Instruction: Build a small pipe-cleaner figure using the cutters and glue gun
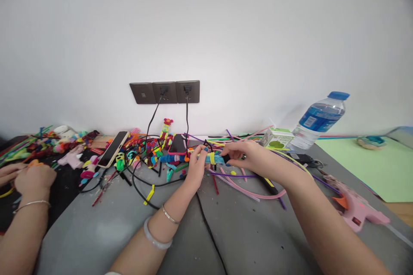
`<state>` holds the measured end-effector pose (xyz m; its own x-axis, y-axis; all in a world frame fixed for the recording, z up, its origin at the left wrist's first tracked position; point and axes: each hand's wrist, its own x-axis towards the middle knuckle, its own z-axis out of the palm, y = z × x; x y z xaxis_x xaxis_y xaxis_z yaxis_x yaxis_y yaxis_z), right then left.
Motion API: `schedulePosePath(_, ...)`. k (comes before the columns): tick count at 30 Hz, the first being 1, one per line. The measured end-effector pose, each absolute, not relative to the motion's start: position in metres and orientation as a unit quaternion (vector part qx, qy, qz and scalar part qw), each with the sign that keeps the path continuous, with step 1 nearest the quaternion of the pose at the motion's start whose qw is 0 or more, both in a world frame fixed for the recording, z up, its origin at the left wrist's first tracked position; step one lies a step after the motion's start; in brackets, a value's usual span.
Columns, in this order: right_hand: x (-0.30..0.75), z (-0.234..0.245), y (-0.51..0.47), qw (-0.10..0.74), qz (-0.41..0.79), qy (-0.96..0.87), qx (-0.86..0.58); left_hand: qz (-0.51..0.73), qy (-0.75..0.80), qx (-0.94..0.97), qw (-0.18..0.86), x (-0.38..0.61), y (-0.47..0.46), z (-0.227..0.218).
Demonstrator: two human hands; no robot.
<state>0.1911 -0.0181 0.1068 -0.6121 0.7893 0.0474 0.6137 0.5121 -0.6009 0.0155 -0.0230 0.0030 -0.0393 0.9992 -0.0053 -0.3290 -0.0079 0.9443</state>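
In the middle of the head view a figure wound from blue and yellow pipe cleaners [212, 158] is held level above the grey table. My left hand [195, 166] is closed round its left part, with thumb and fingers pressed together. At the figure's right end my right hand [242, 154] pinches a small black piece [226, 158], touching the blue strands; its exact kind is hard to make out. Left of my left hand, a dark blue wound piece [167, 159] shows; whether it joins the figure cannot be told.
Loose pink pipe cleaners [245, 191] curve below my right hand. A pink glue gun [358, 210] lies at right, below a tilted water bottle [319, 120]. A phone [113, 149], small figures and black cords lie leftward. Another person's hands [35, 178] work at far left.
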Motion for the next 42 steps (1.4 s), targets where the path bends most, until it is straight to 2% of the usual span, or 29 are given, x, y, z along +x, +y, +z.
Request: schedulePosePath(42,0.1972,0.1135,-0.0200,0.146,0.254,-0.854,-0.430,0.580,0.425,0.414,0.558,0.0152,-0.0239,0.0019)
